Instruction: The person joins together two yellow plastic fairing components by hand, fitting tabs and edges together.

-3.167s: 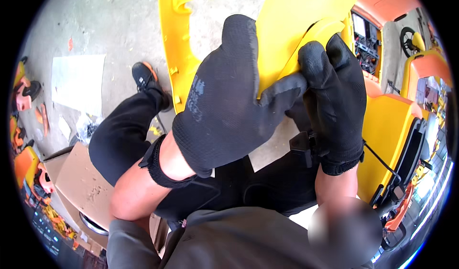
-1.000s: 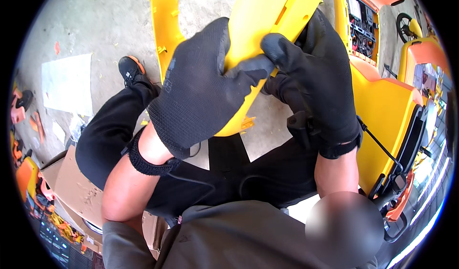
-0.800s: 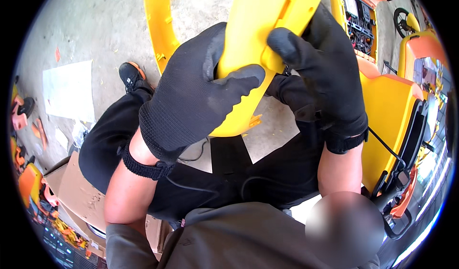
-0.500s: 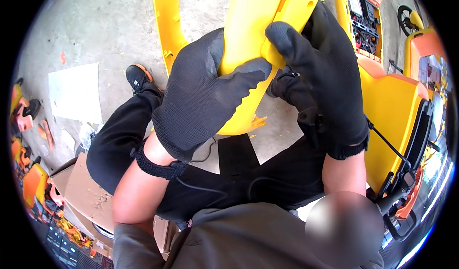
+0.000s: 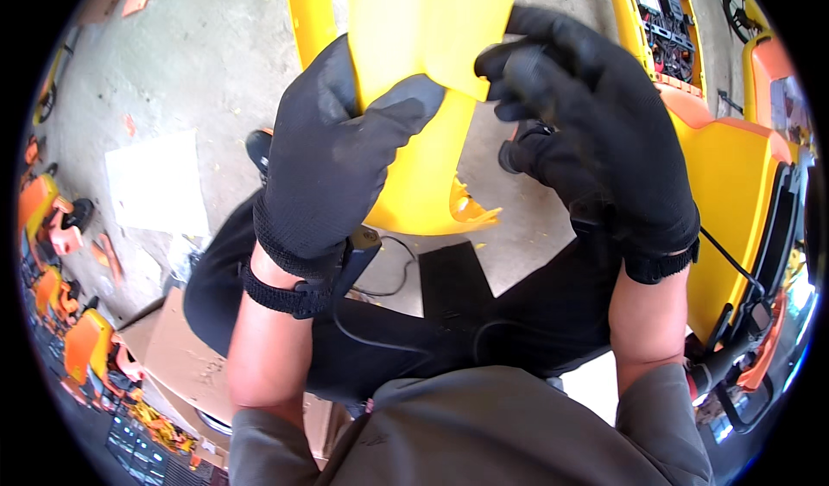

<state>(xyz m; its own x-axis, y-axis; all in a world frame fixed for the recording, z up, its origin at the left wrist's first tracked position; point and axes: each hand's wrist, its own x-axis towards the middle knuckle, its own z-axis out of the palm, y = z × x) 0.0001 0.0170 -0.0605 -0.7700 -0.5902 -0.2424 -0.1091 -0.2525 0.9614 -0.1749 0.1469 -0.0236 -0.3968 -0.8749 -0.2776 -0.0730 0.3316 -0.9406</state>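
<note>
A long, curved yellow plastic panel point(image 5: 423, 154) hangs in front of me, its upper end cut off by the picture's top edge. A smooth yellow section with a pointed corner overlaps its right side, and a jagged, notched end shows low down. My left hand point(image 5: 324, 149), in a black glove, grips the panel's left edge, thumb across its face and fingers hidden behind. Beside the right edge, my gloved right hand point(image 5: 604, 115) has its fingers half curled and apart, with nothing visible in them. Its fingertips are close to the corner; whether they touch it I cannot tell.
Another yellow molded piece point(image 5: 311, 20) lies beyond my left hand. A yellow machine body point(image 5: 734, 218) stands at right, below an opened housing with wiring point(image 5: 665, 37). A white sheet point(image 5: 157, 182) lies on the floor left, near a cardboard box point(image 5: 186, 339) and orange and yellow parts.
My right hand has come off the panel's right side and moved right, its fingers loosening. The panel has shifted left and turned more of its smooth face toward me, still in my left hand.
</note>
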